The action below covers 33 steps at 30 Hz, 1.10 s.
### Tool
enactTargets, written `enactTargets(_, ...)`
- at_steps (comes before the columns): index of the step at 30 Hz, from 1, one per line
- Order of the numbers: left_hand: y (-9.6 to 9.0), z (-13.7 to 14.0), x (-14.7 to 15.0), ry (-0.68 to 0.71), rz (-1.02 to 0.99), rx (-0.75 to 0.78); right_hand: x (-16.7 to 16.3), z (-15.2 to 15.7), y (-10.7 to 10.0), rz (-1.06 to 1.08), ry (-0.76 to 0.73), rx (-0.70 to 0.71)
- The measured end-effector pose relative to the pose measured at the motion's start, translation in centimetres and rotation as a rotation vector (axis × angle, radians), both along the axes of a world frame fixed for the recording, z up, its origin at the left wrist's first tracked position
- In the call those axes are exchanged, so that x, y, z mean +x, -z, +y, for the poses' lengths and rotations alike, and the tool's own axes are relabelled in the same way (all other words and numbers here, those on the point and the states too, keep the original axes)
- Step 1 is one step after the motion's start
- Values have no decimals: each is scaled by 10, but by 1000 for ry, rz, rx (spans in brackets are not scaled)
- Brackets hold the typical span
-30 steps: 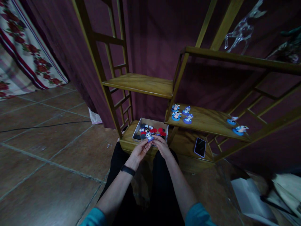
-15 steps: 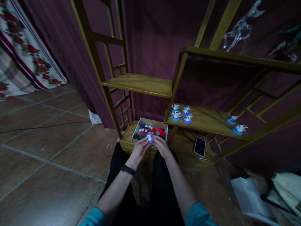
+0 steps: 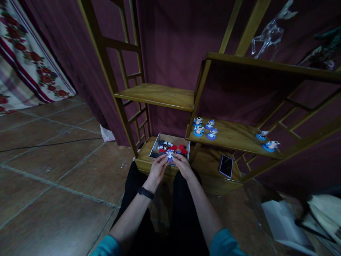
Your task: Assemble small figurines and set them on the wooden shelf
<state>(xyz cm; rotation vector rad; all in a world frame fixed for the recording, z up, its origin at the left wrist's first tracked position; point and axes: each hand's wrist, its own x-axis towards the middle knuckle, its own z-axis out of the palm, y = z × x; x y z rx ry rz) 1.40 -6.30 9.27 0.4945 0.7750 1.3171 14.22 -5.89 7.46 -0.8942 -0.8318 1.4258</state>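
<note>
Between my fingertips, over the front edge of an open box, I hold a small purple-and-white figurine on a purple base. My left hand pinches its left side, and my right hand grips the right side. Inside the box lie red discs, dark discs and more small figures. Two purple figurines and two blue-based figurines stand grouped on the shelf to the right. Farther right on that shelf are two more blue-based figurines.
The wooden shelf unit rises in front of me against a dark curtain. A phone lies on the lower right board. Higher up stands a clear glass deer. White bags lie on the floor at right.
The figurine in my hands has been tilted more upright and raised slightly, so its front shows more. Both hands keep hold of it. The view has shifted a little.
</note>
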Motion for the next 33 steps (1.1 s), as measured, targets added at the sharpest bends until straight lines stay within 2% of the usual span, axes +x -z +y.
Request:
enactTargets(9, 1, 1, 5, -22, 105, 46, 0, 0, 2, 15, 3, 27)
enactTargets(21, 5, 0, 6, -23, 114, 61, 4, 3, 6, -49, 0, 2)
enactTargets(33, 4, -2, 9, -85, 257, 116, 4, -3, 0, -1, 4, 25)
